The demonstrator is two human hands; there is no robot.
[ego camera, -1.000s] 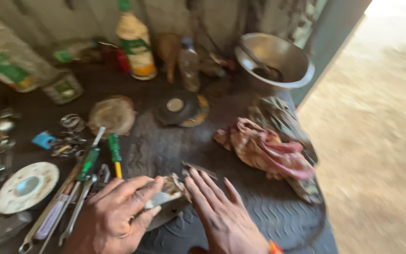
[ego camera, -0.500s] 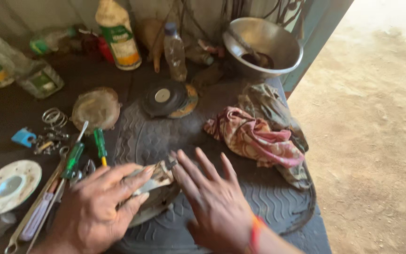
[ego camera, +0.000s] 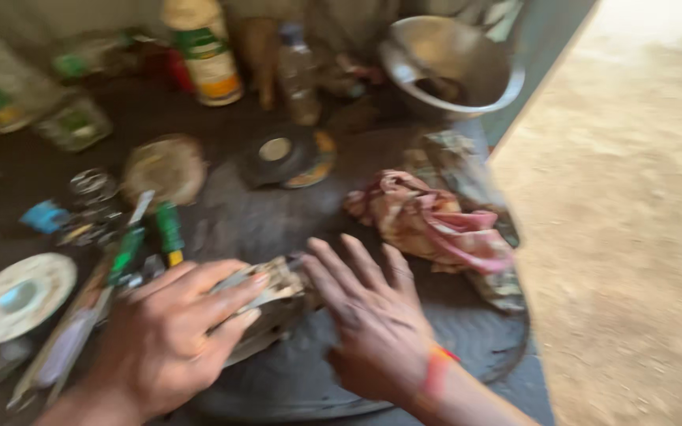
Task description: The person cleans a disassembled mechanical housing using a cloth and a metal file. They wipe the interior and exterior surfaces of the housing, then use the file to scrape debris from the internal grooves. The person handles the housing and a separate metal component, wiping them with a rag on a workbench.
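— What do we have under our hands?

— Our left hand (ego camera: 163, 339) lies over a flat, dirty metal piece (ego camera: 266, 304) at the near middle of the bench, fingers stretched long and close together along its top, thumb tucked under its near edge, so we grip it between them. The picture is blurred, so we cannot tell what kind of part it is.

— And our right hand (ego camera: 372, 315)?

— It is spread flat, fingers fanned and pointing far-left, its fingertips just at the right end of that metal piece. Whether they touch it or only hover we cannot tell. A orange band (ego camera: 436, 371) sits on the wrist.

— What does the piece rest on?

— On a dark ribbed rubber mat (ego camera: 467, 347) that covers the near right part of the bench.

— What lies around us?

— Just right of our right hand, a crumpled pink and red rag (ego camera: 436, 225). Left of our left hand, green-handled screwdrivers (ego camera: 169, 229) and a white disc (ego camera: 17, 298). Farther off, a dark round disc (ego camera: 282, 154), a metal bowl (ego camera: 467, 59) at the far right, and a white bottle (ego camera: 203, 51) with a clear plastic bottle (ego camera: 297, 67) along the far edge.
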